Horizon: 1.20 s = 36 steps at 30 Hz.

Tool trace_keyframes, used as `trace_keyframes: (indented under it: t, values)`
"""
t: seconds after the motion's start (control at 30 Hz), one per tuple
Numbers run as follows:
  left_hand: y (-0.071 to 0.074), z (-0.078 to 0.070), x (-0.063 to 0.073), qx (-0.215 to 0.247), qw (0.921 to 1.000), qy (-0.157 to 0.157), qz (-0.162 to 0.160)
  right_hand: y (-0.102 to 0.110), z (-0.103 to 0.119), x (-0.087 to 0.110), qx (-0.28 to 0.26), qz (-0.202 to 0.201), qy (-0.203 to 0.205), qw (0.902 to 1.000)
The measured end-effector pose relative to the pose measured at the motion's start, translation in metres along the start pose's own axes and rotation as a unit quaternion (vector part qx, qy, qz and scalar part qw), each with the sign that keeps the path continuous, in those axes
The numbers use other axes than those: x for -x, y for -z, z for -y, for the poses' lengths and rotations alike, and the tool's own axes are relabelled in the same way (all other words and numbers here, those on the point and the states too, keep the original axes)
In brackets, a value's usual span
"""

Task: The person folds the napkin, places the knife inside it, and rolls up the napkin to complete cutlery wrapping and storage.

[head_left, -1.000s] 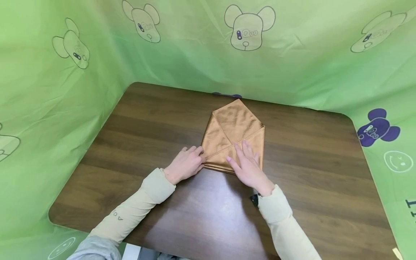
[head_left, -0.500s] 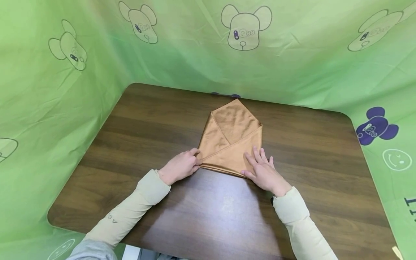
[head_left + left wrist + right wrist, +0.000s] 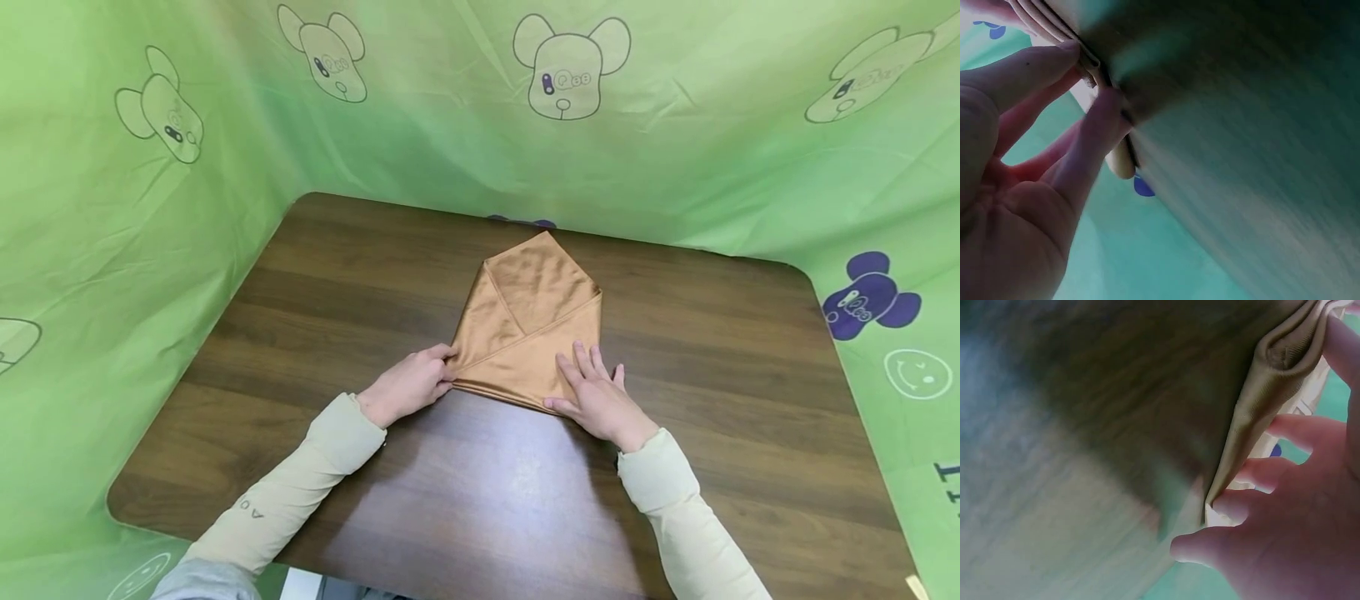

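A copper-coloured satin cloth (image 3: 542, 279) lies on the table, folded like an envelope with its pointed flap toward the far edge. My left hand (image 3: 408, 385) pinches its near left corner between thumb and fingers. Stacked fold layers of the satin cloth (image 3: 1054, 24) run up to those fingertips in the left wrist view. At the near right part of the cloth, my right hand (image 3: 603, 406) rests with fingers spread and fairly straight. A rolled fold of the cloth (image 3: 1244, 425) shows beside the right hand (image 3: 1297, 531) in the right wrist view.
The brown wooden table (image 3: 322, 300) has rounded corners. Green curtains (image 3: 435, 108) printed with mouse-like heads hang along its back and sides. A small pale object (image 3: 916, 586) shows at the lower right edge.
The right hand has slid from the middle of the cloth to its near right part. Left hand and cloth have shifted slightly left, the left fingers staying at the corner.
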<state>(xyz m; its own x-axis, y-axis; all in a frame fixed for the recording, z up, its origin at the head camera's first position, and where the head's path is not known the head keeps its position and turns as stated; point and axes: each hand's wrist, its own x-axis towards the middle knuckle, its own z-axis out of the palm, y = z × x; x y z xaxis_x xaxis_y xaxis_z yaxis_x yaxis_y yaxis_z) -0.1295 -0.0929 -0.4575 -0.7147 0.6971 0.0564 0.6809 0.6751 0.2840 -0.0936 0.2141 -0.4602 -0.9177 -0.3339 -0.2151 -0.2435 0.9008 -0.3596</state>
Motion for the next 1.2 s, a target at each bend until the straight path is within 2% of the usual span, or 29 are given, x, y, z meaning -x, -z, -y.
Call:
trace_keyframes:
  t: [0.07,0.17,0.37,0.53,0.67,0.73,0.87,0.97,1.07,1.2]
  values:
    - [0.0,0.0,0.001,-0.012,0.9999,-0.003,-0.006,-0.001,0.0,0.0,0.001,-0.003,-0.001,1.0]
    - [0.0,-0.001,0.004,-0.053,0.9984,-0.011,-0.015,-0.002,0.001,0.0,0.002,-0.006,0.002,1.0]
    - [-0.002,-0.007,0.007,-0.139,0.9895,-0.021,-0.033,0.001,0.0,0.004,-0.009,-0.022,0.025,0.9994]
    - [-0.004,-0.012,0.005,-0.195,0.9795,-0.026,-0.044,0.011,-0.005,0.016,-0.012,-0.072,0.091,0.9931]
    - [-0.003,-0.015,0.006,-0.215,0.9744,-0.033,-0.057,0.013,-0.009,0.029,0.038,-0.113,0.151,0.9814]
    - [-0.003,-0.014,0.006,-0.22,0.9726,-0.038,-0.064,0.011,-0.01,0.035,0.061,-0.117,0.166,0.9772]
    - [-0.003,-0.013,0.005,-0.211,0.9719,-0.071,-0.078,0.003,-0.013,0.043,0.09,-0.12,0.185,0.9712]
    - [-0.003,-0.012,0.002,-0.198,0.9702,-0.119,-0.075,-0.001,-0.014,0.044,0.112,-0.127,0.198,0.9656]
    - [-0.002,-0.01,0.0,-0.197,0.965,-0.163,-0.06,-0.004,-0.014,0.043,0.138,-0.14,0.212,0.9573]
    - [0.0,-0.006,-0.002,-0.218,0.9586,-0.179,-0.038,-0.005,-0.016,0.042,0.154,-0.156,0.228,0.9486]
